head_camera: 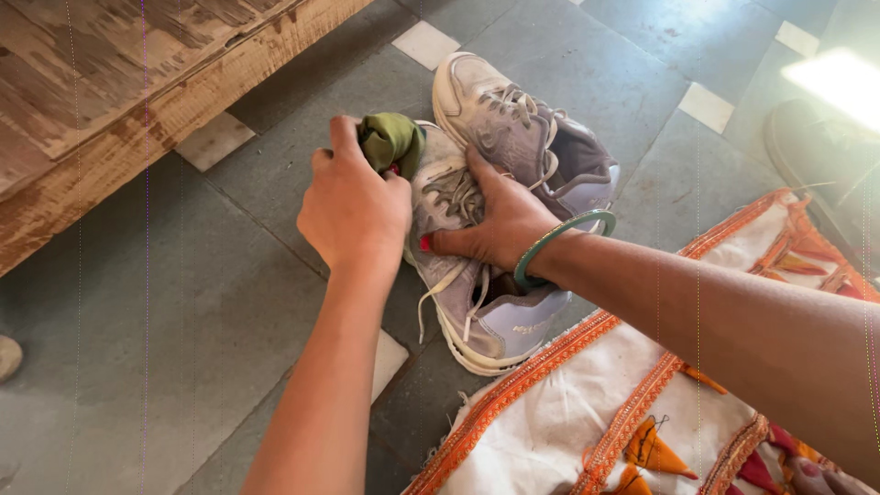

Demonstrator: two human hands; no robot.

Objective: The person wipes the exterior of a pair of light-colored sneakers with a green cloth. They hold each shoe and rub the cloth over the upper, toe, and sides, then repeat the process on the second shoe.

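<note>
While the left hand (353, 206) stays out of it as a fist closed round a green cloth (392, 140), pressed at the toe of the near sneaker (467, 275), the right hand (500, 225) lies flat on that shoe's laces, fingers spread, pinning it to the floor (156, 321). Shoe's long axis runs from under the left hand back toward the person's body (heel nearest). Second sneaker (522, 133) sits just beyond the right hand, touching the first. Green bangle (559, 240) on right wrist; a patterned cloth (623, 422) below the right arm.
</note>
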